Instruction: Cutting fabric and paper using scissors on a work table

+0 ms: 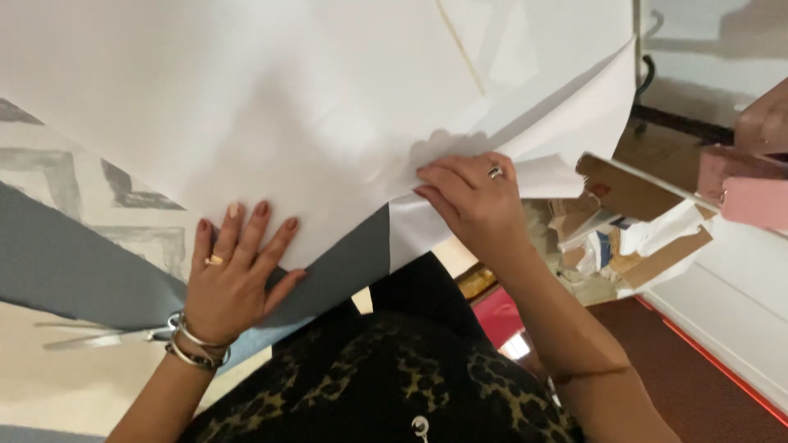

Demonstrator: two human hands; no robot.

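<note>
Under both hands lies a large white sheet of paper [312, 107], spread over a grey cloth [74, 271] with a paler patterned part beyond it; the left hand [234, 275] rests flat with fingers spread, palm pressing the near edge of the sheet down where it meets the grey cloth, gripping nothing; the right hand [472, 201] curls its fingers over a folded corner of the sheet, pinching the fold between fingertips and thumb as far as can be seen, though the thumb is hidden; just behind the left wrist lie scissors [111, 336], partly covered by the bracelets; to the right of the right hand, well apart, sits a heap of cardboard and paper scraps [624, 238], with a pink box [751, 193] beyond. A likely risk is that the sheet slips or creases; the left palm holds only one edge, so a pull from the right hand could drag the paper askew or tear the fold; the wrist could also nudge the scissors.
</note>
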